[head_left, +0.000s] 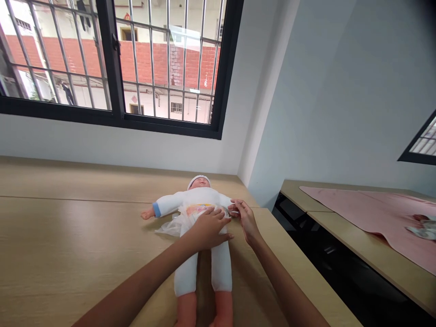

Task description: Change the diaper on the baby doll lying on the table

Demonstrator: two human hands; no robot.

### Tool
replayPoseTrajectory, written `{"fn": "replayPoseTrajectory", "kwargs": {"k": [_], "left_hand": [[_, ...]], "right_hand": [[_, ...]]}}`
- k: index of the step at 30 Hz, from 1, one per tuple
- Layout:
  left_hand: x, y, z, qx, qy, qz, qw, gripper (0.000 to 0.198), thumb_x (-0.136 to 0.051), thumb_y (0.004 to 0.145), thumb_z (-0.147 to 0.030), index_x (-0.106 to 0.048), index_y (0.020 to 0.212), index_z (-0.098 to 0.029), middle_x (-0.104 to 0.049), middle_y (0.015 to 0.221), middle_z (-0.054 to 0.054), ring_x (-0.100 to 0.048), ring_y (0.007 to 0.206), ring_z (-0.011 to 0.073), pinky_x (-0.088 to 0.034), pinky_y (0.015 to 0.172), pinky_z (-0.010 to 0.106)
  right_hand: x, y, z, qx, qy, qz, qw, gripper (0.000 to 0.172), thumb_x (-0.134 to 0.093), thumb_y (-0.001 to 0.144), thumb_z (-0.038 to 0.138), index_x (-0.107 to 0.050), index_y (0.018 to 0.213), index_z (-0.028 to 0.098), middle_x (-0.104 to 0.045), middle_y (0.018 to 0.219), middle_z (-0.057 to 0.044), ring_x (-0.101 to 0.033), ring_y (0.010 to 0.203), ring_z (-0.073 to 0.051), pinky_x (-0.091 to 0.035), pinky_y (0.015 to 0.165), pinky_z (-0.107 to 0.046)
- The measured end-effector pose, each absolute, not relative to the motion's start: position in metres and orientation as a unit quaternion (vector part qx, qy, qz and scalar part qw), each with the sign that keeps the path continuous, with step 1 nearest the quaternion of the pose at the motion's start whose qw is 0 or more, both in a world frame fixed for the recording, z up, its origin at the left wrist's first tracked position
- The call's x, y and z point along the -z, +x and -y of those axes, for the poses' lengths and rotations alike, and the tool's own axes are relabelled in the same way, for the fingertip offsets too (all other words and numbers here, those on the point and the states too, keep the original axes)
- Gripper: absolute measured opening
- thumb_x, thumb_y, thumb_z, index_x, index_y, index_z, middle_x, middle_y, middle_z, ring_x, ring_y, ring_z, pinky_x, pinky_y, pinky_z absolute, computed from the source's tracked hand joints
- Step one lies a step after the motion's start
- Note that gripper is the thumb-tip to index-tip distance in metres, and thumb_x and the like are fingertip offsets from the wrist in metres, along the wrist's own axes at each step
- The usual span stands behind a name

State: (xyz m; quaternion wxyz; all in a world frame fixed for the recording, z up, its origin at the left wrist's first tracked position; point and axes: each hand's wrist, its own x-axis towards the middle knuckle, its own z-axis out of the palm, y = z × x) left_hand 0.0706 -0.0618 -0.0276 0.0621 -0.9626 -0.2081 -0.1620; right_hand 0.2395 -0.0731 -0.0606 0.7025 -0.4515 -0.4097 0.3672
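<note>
The left hand (207, 229) lies flat, fingers spread, on the front of a disposable diaper (200, 210) around the waist of a baby doll (200, 196). The doll lies on its back on the tabletop (51, 236), directly beneath both hands, its head pointing away. The right hand (245, 221) pinches the diaper's side edge between thumb and fingers. A sheer white flap (170, 225) spreads out beyond the left hand. Past the right hand, a separate counter (306, 200) carries a pink mat (374, 213) and a crumpled cloth (420, 229).
</note>
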Motion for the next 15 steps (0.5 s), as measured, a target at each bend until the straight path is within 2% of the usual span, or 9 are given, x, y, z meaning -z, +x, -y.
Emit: {"fn": "replayPoseTrajectory", "kwargs": {"k": [4,9,15], "left_hand": [[0.027,0.068,0.053,0.168,-0.969,0.179,0.039,0.046,-0.050,0.092,-0.050,-0.057,0.126,-0.020,-0.064,0.124,0.008,-0.057,0.116,0.0221,-0.034,0.107,0.040],[0.022,0.065,0.057,0.138,-0.970,0.195,0.036,0.048,-0.053,0.090,-0.049,-0.055,0.129,-0.021,-0.059,0.131,0.010,-0.051,0.124,0.0270,-0.027,0.112,0.048],[-0.005,0.043,0.058,0.085,-0.958,0.273,0.012,0.037,-0.053,0.090,-0.041,-0.061,0.123,-0.027,-0.059,0.132,0.010,-0.044,0.130,0.0324,-0.020,0.112,0.058]], "right_hand": [[0.060,0.236,0.074,-0.356,-0.468,0.411,0.697,0.050,-0.074,0.064,0.059,-0.064,0.090,0.016,-0.065,0.077,-0.002,-0.060,0.078,-0.017,-0.046,0.073,-0.027],[0.063,0.237,0.072,-0.355,-0.479,0.410,0.690,0.051,-0.074,0.062,0.058,-0.063,0.089,0.016,-0.066,0.078,-0.003,-0.059,0.077,-0.016,-0.047,0.073,-0.027],[0.063,0.236,0.073,-0.351,-0.482,0.415,0.687,0.047,-0.074,0.063,0.056,-0.062,0.086,0.016,-0.064,0.074,-0.002,-0.058,0.074,-0.016,-0.046,0.070,-0.026]]}}
